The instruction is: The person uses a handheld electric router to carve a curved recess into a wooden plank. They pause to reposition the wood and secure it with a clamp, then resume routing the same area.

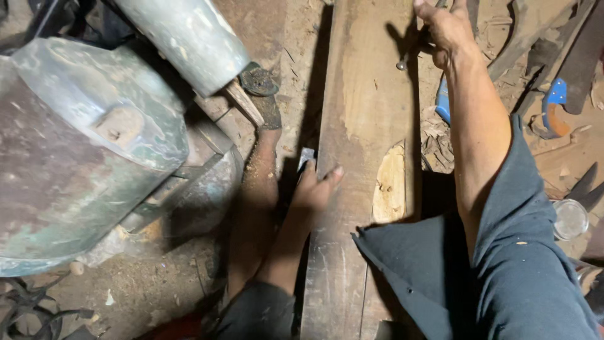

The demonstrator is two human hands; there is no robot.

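Plank point(358, 126) runs lengthwise down the middle of the head view — long, worn, brown wood lying on a dusty, sawdust-strewn floor point(157, 283), with a pale chipped patch point(390, 186) at its right edge.

Left hand point(314, 186) rests against the plank's left edge, fingers spread loosely across the wood, thumb side down in the dark gap beside it. A small grey metal piece point(306, 157) sits just at the fingertips; cannot tell if the hand actually pinches it or only touches it.

Right hand point(443, 28) is up at the top of the frame, beyond the plank's right edge, fingers curled shut round a thin metal tool point(406, 56) whose rounded tip pokes out over the wood. Tool kind unclear — mostly hidden by the hand. Forearm runs down to a dark grey-blue sleeve point(522, 252).

A bare foot in a sandal point(264, 101) stands just left of the plank, leg dusted with sawdust.

Left side: big green-grey machine housing point(82, 145) and a pale cylinder point(189, 38) above it. Right side: blue-and-orange tool part point(553, 107) among wood scraps, and a small clear round lid or jar point(569, 218) near the sleeve.
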